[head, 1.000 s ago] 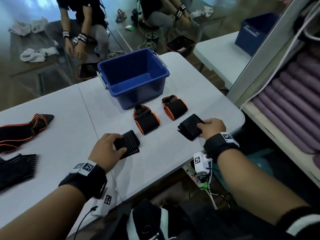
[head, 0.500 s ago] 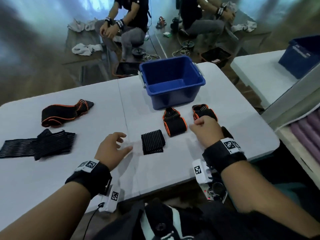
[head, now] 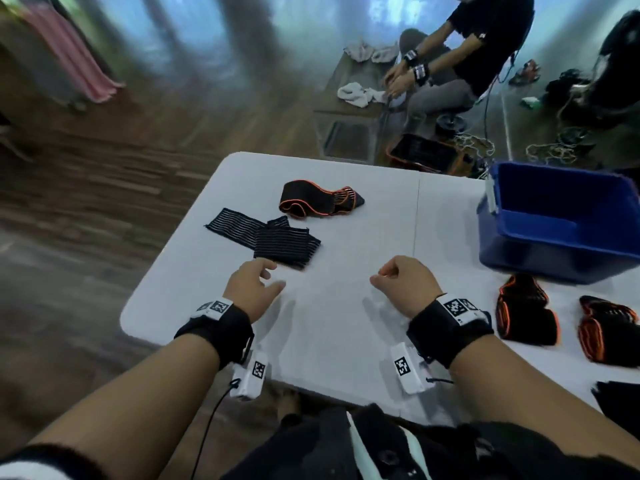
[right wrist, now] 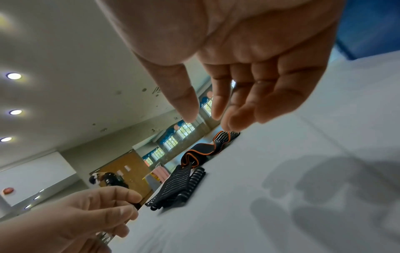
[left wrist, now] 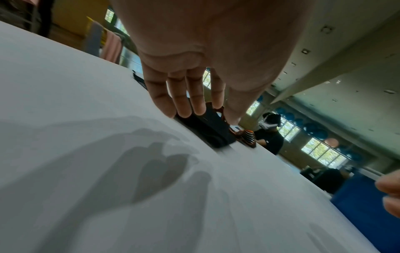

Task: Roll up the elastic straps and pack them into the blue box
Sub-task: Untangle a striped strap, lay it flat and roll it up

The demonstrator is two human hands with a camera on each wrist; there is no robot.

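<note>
Straps first: from the head view, the black ribbed strap [head: 268, 239] lies unrolled and flat on the white counter [head: 339, 323], just ahead of the left hand [head: 251, 292], its long axis running from the far left toward the near right. That left hand hovers with fingers loosely spread and nothing in them, its fingertips nearly at the strap's near edge. The right hand [head: 407, 289] hangs loosely curled over bare counter, also empty, and it sits farther from that strap. Beyond lies the orange-edged strap [head: 317, 202], loosely folded, not rolled. Two rolled orange-edged straps [head: 526, 313] wait near the right wrist, outside the blue box [head: 561, 233], which stands to the far right.

Over to the left wrist view: the fingers [left wrist: 160, 97] point forward and slightly down, relaxed, gripping nothing, and a dark strap [left wrist: 207, 130] lies right past their tips. Contact cannot be told here.

Right wrist view now: the right hand's thumb and fingers [right wrist: 186, 101] are slack and apart, holding nothing. The ribbed strap [right wrist: 179, 186] lies off ahead on the left hand's side, with the left hand [right wrist: 90, 210] close by it and the orange-edged one [right wrist: 205, 150] farther along.

Judging by this, the left hand is the nearer one to start on the ribbed strap, likely rolling along its length from the near end.
</note>
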